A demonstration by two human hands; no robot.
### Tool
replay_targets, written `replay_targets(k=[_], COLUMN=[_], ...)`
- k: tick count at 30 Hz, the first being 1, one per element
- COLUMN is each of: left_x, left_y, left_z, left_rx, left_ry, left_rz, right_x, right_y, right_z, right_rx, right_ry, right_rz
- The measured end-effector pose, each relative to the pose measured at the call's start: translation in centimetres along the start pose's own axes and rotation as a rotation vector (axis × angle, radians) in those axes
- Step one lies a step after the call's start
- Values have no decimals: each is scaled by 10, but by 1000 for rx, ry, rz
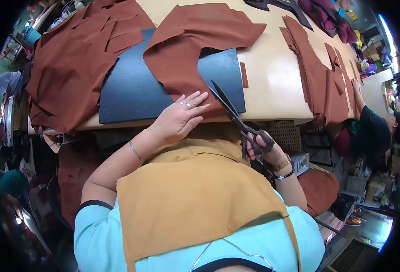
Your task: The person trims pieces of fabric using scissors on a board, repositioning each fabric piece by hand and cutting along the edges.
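- The cloth piece [186, 50] before you is rust-brown and matte, with a deep curved cut-out on its right side and a slightly frayed upper edge; it lies partly folded across the dark board [134, 90] on the table [274, 86], its narrow lower end at the near edge.
- Your left hand [181, 114] rests on that lower end, fingers extended and slightly spread, pressing rather than gripping.
- Your right hand [261, 145] has its fingers closed around the handles of the black scissors [229, 104]; the handles look wrapped in something dark, and the long blades point up and away, just beside the cloth's right edge.
- A larger rust-brown heap [73, 72] lies to your left, and a layered stack [306, 72] of similar cloth to your right.
- At the far left stands a teal container [31, 36]; its contents are too small to tell.
- Below the table, you cannot tell whether the woven brown panel [286, 135] belongs to a basket or a chair.
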State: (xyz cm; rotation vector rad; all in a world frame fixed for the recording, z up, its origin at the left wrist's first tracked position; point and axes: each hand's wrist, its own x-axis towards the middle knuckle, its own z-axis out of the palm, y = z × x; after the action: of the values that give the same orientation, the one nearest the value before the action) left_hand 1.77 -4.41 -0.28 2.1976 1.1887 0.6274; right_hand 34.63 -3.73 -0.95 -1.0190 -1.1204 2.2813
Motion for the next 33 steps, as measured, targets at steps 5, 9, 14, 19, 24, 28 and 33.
replay_targets(k=[5, 9, 14, 19, 24, 28, 33], left_x=[3, 21, 27, 24, 22, 23, 25], left_y=[12, -8, -50, -55, -60, -67, -70], left_z=[-4, -26, -32, -31, -35, -40, -46], left_rx=[47, 277, 626, 620, 604, 591, 571], left_ry=[-6, 160, 131, 89, 84, 69, 46], left_rz=[124, 87, -302, -340, -310, -276, -245], right_x=[9, 12, 11, 7, -3, -16, -28], right_y=[-3, -2, -3, -4, -12, -18, -22], right_z=[8, 8, 2, 2, -3, -3, -4], right_rx=[-55, -62, -87, -39, -46, -103, -1], right_ry=[6, 28, -36, -89, -139, -3, 10], right_rz=[-6, 14, 30, 20, 37, 89, 128])
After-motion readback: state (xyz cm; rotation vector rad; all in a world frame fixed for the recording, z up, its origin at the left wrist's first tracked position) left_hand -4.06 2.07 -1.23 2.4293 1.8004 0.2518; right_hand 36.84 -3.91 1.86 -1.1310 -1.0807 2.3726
